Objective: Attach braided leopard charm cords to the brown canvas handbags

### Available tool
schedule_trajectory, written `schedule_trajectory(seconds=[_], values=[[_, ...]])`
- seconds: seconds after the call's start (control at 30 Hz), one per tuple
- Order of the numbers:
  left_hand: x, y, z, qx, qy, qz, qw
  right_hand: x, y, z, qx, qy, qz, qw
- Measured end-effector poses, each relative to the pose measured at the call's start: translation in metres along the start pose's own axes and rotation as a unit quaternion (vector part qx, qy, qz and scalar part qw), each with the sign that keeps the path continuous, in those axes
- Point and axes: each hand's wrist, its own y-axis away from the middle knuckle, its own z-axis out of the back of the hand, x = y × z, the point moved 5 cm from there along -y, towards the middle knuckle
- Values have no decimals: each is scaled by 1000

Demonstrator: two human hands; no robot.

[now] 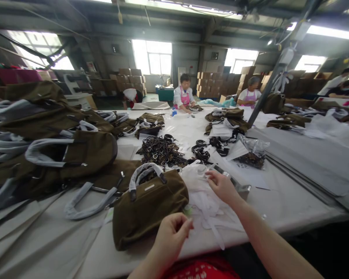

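Observation:
An olive-brown handbag stands at the table's front edge, its handle wrapped in pale film. My left hand is just in front of the bag's lower right side, fingers curled and thumb against the index finger; whatever it pinches is too small to tell. A loose heap of thin white plastic strips lies right of the bag. Over the heap's far right edge reaches my right hand, fingertips drawn together; what lies between them is unclear. Beside that hand is a grey box-like object, partly hidden by it.
More olive bags pile up on the left. Black straps with metal rings form a heap behind the handbag, with black coiled straps nearby. A clear bag of dark parts lies right. Co-workers sit across the table; a slanted post rises right.

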Motion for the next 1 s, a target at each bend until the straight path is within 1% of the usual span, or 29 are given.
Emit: schedule_trajectory(seconds=[0.03, 0.07, 0.1, 0.13, 0.17, 0.2, 0.23, 0.27, 0.33, 0.37, 0.4, 0.43, 0.47, 0.5, 0.53, 0.57, 0.6, 0.63, 0.67, 0.7, 0.73, 0.77, 0.8, 0.87, 0.93, 0.97, 1.0], values=[[5, -5, 6, -15, 24, 20, 999, 10, 9, -2, 15, -83, 16, 996], [9, -9, 11, -25, 37, 28, 999, 22, 18, -7, 49, -182, 31, 982], [12, -12, 12, -32, 38, 28, 998, 35, 27, -14, 97, -280, 42, 954], [15, -14, 12, -34, 35, 24, 999, 48, 36, -23, 150, -361, 44, 919], [18, -14, 8, -28, 33, 20, 999, 60, 43, -33, 196, -414, 39, 888], [21, -14, 2, -18, 34, 20, 999, 71, 49, -42, 225, -447, 27, 865], [25, -12, -5, -6, 36, 25, 999, 79, 52, -49, 236, -464, 13, 854], [31, -11, -12, 6, 37, 35, 999, 84, 54, -55, 238, -467, 3, 852], [42, -8, -23, 26, 32, 65, 997, 91, 55, -62, 225, -451, 0, 863], [47, -7, -25, 39, 25, 77, 996, 92, 53, -64, 215, -441, 6, 871], [49, -7, -21, 48, 17, 77, 996, 92, 51, -63, 201, -430, 15, 880], [48, -8, -12, 45, 4, 60, 997, 91, 49, -60, 183, -421, 27, 888], [44, -10, 4, 21, -17, 30, 999, 90, 46, -56, 160, -415, 41, 895], [39, -13, 27, -28, -49, -8, 998, 88, 43, -52, 137, -413, 53, 899], [32, -15, 56, -102, -92, -44, 990, 85, 41, -48, 120, -412, 60, 901], [27, -17, 88, -189, -137, -60, 971, 83, 39, -46, 110, -415, 59, 901], [25, -19, 122, -274, -183, -45, 943, 81, 38, -45, 107, -421, 53, 899], [28, -23, 152, -333, -228, 6, 915, 79, 37, -46, 109, -428, 42, 896], [36, -29, 177, -350, -252, 78, 899, 78, 37, -48, 115, -433, 30, 893], [43, -38, 195, -336, -249, 109, 902, 77, 37, -51, 120, -435, 20, 892], [50, -47, 207, -313, -242, 131, 909, 77, 38, -54, 123, -434, 14, 892], [59, -55, 214, -282, -230, 147, 920, 78, 38, -56, 123, -430, 10, 894], [65, -63, 215, -251, -215, 150, 932, 78, 38, -58, 119, -425, 6, 897], [73, -69, 208, -208, -191, 144, 949, 78, 35, -57, 100, -420, -9, 902], [68, -64, 195, -189, -171, 129, 958, 76, 31, -48, 66, -425, -30, 902], [60, -57, 188, -189, -166, 116, 961, 74, 28, -40, 42, -428, -40, 902], [48, -48, 183, -197, -171, 89, 961, 72, 26, -30, 14, -431, -44, 901]])
